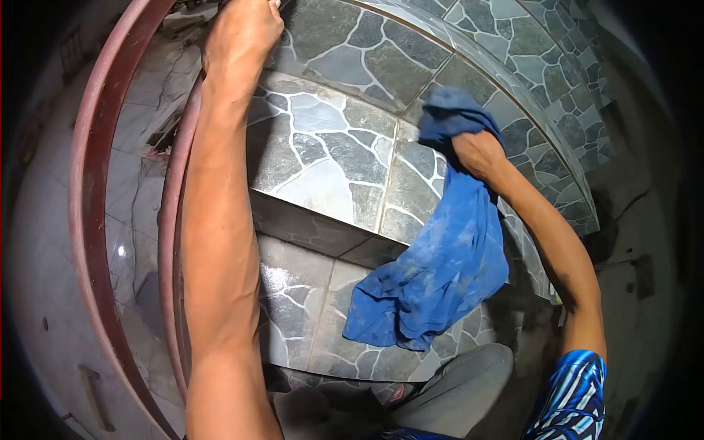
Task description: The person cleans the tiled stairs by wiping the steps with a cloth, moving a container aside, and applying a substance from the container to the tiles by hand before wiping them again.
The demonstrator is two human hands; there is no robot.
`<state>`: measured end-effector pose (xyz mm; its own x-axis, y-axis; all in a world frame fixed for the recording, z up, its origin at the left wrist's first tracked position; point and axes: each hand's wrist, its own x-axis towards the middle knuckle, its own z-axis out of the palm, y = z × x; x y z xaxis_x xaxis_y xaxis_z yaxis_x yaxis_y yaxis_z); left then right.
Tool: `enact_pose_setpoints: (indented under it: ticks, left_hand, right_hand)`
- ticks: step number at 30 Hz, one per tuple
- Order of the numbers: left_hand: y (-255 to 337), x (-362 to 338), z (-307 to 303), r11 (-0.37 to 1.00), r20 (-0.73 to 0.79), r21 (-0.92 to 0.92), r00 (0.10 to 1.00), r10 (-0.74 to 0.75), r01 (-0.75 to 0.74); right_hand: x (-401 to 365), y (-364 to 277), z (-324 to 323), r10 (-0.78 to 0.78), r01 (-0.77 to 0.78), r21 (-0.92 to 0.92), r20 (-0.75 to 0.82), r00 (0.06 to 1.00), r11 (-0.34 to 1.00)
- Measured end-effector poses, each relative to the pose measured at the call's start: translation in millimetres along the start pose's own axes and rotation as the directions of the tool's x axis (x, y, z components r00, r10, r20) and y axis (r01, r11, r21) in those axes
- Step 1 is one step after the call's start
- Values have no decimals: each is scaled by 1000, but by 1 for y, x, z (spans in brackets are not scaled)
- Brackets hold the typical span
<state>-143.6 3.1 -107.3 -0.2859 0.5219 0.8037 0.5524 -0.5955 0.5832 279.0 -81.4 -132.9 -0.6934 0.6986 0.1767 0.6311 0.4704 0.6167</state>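
My right hand (480,155) is closed on a blue cloth (451,253), which looks like a crumpled garment with pale dusty marks. Its bunched upper end is pressed near the stone-patterned riser, and the rest hangs down over the tiled step (323,161) and its front edge. At the top of the view, my left hand (246,29) is closed around the reddish-brown metal railing (183,147); the upper frame edge and the hand itself hide part of the fingers.
Below is a lower tiled step (293,323), where my bent knee (469,374) shows. A curved tiled side edge (535,125) runs along the right. Left of the outer rail (92,147) lies a pale, dusty tiled floor (125,242).
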Motion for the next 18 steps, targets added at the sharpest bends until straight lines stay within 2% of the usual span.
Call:
enact_pose_setpoints:
  ticks: [3, 5, 6, 7, 8, 9, 11, 12, 13, 15, 16, 18]
  left_hand:
    - [-2, -6, -3, 960, -115, 151, 960, 256, -238]
    - [3, -2, -5, 972, -59, 209, 991, 120, -105]
    - [13, -3, -7, 972, -28, 230, 998, 63, -55]
    - [24, -3, -8, 969, 6, 246, 1000, 8, -9]
    - [28, -3, -13, 996, 77, 84, 997, -1, -6]
    - [-20, 23, 5, 901, 128, 420, 990, 61, -110]
    - [-8, 20, -5, 938, 175, 333, 984, 45, -102]
    - [-19, 21, -1, 918, 137, 371, 986, 97, -142]
    - [-13, 13, -4, 949, 93, 278, 987, 130, -151]
    - [19, -6, -11, 980, -10, 79, 983, 183, -182]
    - [25, -6, -17, 987, 63, 55, 987, 150, -154]
    - [17, -5, -8, 950, -32, 249, 979, 203, -189]
  right_hand:
    - [-18, 15, -21, 127, -129, -123, -20, 992, 984]
    - [0, 18, -34, 78, -100, -124, -171, 982, 987]
    - [21, 7, -45, 180, -166, -129, 100, 979, 978]
    - [33, 6, -49, 272, -232, -149, 366, 890, 961]
    - [36, 25, -7, 34, -48, -128, -110, 993, 991]
    - [44, 9, -36, 79, -94, -116, -129, 989, 989]
    - [25, 32, -36, 37, -38, -91, -13, 999, 995]
    - [6, 42, -43, 57, -48, -88, 100, 993, 995]
    - [-9, 48, -46, -27, 20, -52, -140, 990, 998]
    - [-27, 51, -66, -48, 28, -70, -310, 949, 997]
    - [-35, 59, -65, 111, -118, -14, -248, 963, 993]
    - [-47, 73, -57, 414, -408, 74, -105, 904, 910]
